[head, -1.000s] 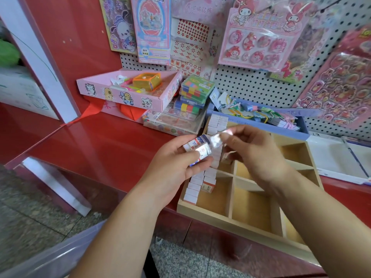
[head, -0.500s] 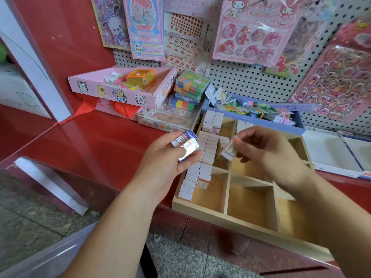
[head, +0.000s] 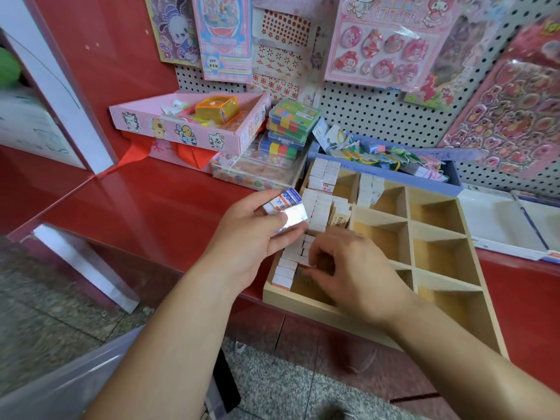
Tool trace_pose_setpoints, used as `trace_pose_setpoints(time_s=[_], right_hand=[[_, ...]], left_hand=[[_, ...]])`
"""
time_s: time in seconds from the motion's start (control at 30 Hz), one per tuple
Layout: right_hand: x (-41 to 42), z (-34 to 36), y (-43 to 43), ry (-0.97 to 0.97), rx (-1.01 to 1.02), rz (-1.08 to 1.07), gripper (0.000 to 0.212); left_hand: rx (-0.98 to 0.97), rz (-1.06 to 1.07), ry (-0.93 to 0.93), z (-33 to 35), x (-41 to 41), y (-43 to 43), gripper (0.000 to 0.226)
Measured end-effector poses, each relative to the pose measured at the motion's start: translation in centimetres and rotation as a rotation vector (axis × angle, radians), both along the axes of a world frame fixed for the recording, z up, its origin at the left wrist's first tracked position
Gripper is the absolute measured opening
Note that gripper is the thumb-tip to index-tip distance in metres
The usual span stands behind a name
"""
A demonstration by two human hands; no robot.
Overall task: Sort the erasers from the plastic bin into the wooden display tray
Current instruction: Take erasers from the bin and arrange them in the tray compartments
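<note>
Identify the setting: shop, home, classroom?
Most likely a small stationery shop. A pegboard wall hung with packaged sticker sheets, stacked boxes of stock on the red counter, and a wooden display tray holding rows of boxed erasers.

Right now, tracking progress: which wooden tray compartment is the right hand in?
The near-left compartment: the right hand is at its eraser row; no other compartment has a hand inside.

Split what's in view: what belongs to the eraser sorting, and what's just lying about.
Job: wooden tray; rowed erasers in it; held erasers in the left hand; right hand at the row.
Lying about: pink box, stacked colour cases, blue tray of trinkets, sticker sheets on the pegboard.
</note>
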State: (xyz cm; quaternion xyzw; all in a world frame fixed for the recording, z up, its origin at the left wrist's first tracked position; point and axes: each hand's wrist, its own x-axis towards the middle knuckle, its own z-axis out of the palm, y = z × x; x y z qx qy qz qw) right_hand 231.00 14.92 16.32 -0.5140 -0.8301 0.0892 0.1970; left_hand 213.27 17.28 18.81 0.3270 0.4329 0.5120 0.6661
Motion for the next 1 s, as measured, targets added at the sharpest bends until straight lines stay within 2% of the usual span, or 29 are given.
trace_pose_setpoints(time_s=[0.07,0.13,0.27,0.33,0.4,0.5,0.6,0.67,0.77,0.87,1.0], right_hand=[[0.2,0.4,0.1,-0.011,-0.063,-0.017,0.027],[0.4,1.1,0.1,0.072,-0.178,-0.043,0.023],[0.1,2.6,0.4,0.441,-0.173,-0.23,0.016],[-0.2,3.3,0.8,0.633,-0.293,-0.263,0.013],[-0.6,3.5,1.0,0.747,-0.414,-0.212,0.011],[-0.8,3.4,1.5,0.912,-0.476,-0.216,0.007],[0.5,3.8,3.5,1.13,-0.415,-0.33,0.008],[2.1,4.0,5.7,0.996,-0.239,-0.467,0.005],[4.2,3.4,9.0,0.608,-0.055,-0.529,0.009],[4.5,2.7,11.3,0.355,-0.069,-0.483,0.015],[3.6,2.1,13.3,0.17,-0.105,-0.449,0.018]], left_hand=[[0.008,-0.013,0.006,0.1,-0.1,-0.2,0.038],[0.012,-0.025,0.0,0.1,-0.2,-0.4,0.035],[0.029,-0.052,-0.016,0.1,-0.4,-0.6,0.03],[0.037,-0.062,-0.029,0.2,-0.2,-0.6,0.026],[0.036,-0.063,-0.042,0.2,0.0,-0.7,0.023],[0.034,-0.031,-0.02,0.2,0.2,-0.6,0.02],[0.023,0.03,-0.009,0.1,-0.1,-0.2,0.021],[0.005,0.051,0.003,-0.1,-0.3,0.0,0.025],[0.006,0.05,0.026,-0.3,-0.2,0.1,0.026],[0.019,0.049,0.034,-0.4,-0.2,0.2,0.024],[0.021,0.04,0.062,-0.7,-0.1,0.5,0.018]])
